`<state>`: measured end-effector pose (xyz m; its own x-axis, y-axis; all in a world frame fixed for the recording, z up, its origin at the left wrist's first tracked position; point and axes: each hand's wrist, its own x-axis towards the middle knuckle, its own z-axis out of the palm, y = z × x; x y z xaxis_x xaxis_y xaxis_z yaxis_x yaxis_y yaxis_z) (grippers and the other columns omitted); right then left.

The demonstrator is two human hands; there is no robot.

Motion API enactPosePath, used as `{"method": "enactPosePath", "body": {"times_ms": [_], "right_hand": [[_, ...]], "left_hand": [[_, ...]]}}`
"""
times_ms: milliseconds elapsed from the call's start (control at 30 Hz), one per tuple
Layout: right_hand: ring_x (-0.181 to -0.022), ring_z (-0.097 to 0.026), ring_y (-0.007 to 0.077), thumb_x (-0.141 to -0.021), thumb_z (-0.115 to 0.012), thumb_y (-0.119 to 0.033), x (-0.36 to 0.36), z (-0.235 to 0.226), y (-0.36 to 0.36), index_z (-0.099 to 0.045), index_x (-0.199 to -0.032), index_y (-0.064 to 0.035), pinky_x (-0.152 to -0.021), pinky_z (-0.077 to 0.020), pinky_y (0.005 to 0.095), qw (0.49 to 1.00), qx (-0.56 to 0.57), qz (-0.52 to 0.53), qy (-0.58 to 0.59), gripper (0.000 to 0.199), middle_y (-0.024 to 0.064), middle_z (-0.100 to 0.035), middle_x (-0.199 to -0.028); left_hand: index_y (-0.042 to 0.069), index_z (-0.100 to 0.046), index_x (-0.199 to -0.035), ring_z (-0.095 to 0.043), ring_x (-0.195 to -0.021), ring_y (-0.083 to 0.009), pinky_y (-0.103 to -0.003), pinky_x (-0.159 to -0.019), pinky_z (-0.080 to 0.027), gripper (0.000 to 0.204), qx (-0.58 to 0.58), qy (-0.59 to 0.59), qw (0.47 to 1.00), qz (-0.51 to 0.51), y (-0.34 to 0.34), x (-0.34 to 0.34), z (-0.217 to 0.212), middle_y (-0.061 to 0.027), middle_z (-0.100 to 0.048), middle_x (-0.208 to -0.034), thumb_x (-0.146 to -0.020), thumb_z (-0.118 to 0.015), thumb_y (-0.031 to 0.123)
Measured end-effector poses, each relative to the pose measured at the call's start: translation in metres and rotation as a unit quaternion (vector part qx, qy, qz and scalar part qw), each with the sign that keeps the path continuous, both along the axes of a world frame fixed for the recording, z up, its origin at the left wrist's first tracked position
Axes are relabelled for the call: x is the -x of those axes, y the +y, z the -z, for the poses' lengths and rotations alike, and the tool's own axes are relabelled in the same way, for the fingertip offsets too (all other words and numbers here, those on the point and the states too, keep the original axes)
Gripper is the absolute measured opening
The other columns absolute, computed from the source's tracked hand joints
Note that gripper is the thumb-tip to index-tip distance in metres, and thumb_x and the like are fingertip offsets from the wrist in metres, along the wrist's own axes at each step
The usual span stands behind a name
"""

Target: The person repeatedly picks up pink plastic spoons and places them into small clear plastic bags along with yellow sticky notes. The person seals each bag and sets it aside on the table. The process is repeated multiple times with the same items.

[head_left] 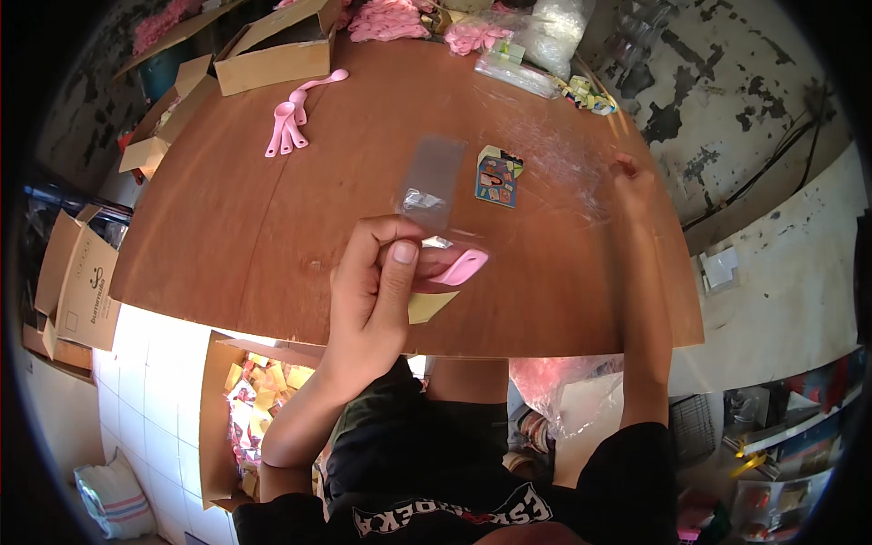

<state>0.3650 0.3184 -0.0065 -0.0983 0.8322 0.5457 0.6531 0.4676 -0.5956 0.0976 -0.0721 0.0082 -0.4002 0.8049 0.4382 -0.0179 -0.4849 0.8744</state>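
My left hand (381, 282) is closed over the near middle of the table. Between its thumb and fingers is a pink plastic spoon (461, 270), its holed handle end sticking out to the right with clear plastic around it. Whether the spoon lies fully inside that plastic, I cannot tell. Just below sits a yellow card (431, 307), partly behind the hand. Beyond the fingers lies a stack of flat clear bags (432, 173), and right of it a small colourful printed card pile (498, 177). My right hand (631, 177) is at the table's right side, fingers curled, beside loose clear film (563, 163).
Several pink spoons (287, 127) lie at the far left of the brown table (363, 182). Cardboard boxes (277, 59) line the left edge. Pink items (391, 20) and plastic packs (518, 74) crowd the back. An open carton (222, 427) of small packets stands below the front edge.
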Motion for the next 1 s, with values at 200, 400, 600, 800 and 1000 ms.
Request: {"method": "enactPosePath", "body": {"times_ms": [200,400,600,800,1000], "right_hand": [[-0.097,-0.065,0.0130,-0.090,-0.071,-0.014,0.086,-0.081,-0.173,-0.072,-0.111,-0.0017,-0.088,-0.0494,0.0281,0.874,0.149,-0.456,0.074,0.024,0.0068,-0.073,-0.102],[-0.087,-0.067,0.0162,-0.089,-0.071,-0.009,0.113,-0.085,-0.230,-0.069,-0.100,0.0027,-0.080,-0.0522,0.0283,0.863,0.100,-0.493,0.055,0.016,0.0096,-0.070,-0.095],[-0.081,-0.066,0.0151,-0.085,-0.071,-0.002,0.127,-0.098,-0.229,-0.071,-0.087,0.0018,-0.074,-0.0515,0.0273,0.865,-0.090,-0.474,0.136,0.004,0.0094,-0.069,-0.085],[-0.082,-0.065,0.0139,-0.086,-0.070,-0.004,0.133,-0.092,-0.240,-0.071,-0.087,0.0030,-0.073,-0.0513,0.0257,0.873,-0.010,-0.481,0.077,0.007,0.0096,-0.069,-0.085],[-0.090,-0.066,0.0124,-0.091,-0.071,-0.011,0.141,-0.083,-0.256,-0.064,-0.109,0.0056,-0.079,-0.0533,0.0275,0.813,0.236,-0.482,0.226,0.026,0.0080,-0.068,-0.091]], "left_hand": [[0.000,-0.047,-0.114,-0.069,-0.100,-0.0209,-0.033,-0.084,-0.057,0.023,0.006,0.005,1.000,0.012,0.025,-0.008,0.010,-0.0153,-0.065,-0.109,-0.108,-0.039,0.021],[0.000,-0.044,-0.126,-0.061,-0.115,-0.0236,-0.039,-0.099,-0.049,0.030,-0.037,-0.002,0.998,0.056,0.032,-0.014,0.005,-0.0175,-0.058,-0.125,-0.106,-0.046,0.023],[0.002,-0.039,-0.139,-0.045,-0.134,-0.0276,-0.045,-0.112,-0.035,0.052,-0.069,0.089,0.993,-0.045,0.025,0.015,0.006,-0.0183,-0.046,-0.143,-0.096,-0.064,0.018],[0.000,-0.045,-0.135,-0.058,-0.121,-0.0231,-0.039,-0.102,-0.045,0.066,0.011,0.248,0.967,-0.066,0.039,0.017,0.007,-0.0183,-0.057,-0.129,-0.080,-0.081,0.007],[0.000,-0.047,-0.131,-0.068,-0.094,-0.0145,-0.027,-0.081,-0.057,0.057,0.113,0.027,0.992,0.044,0.020,0.015,0.013,-0.0105,-0.071,-0.099,-0.083,-0.077,-0.003]]}}
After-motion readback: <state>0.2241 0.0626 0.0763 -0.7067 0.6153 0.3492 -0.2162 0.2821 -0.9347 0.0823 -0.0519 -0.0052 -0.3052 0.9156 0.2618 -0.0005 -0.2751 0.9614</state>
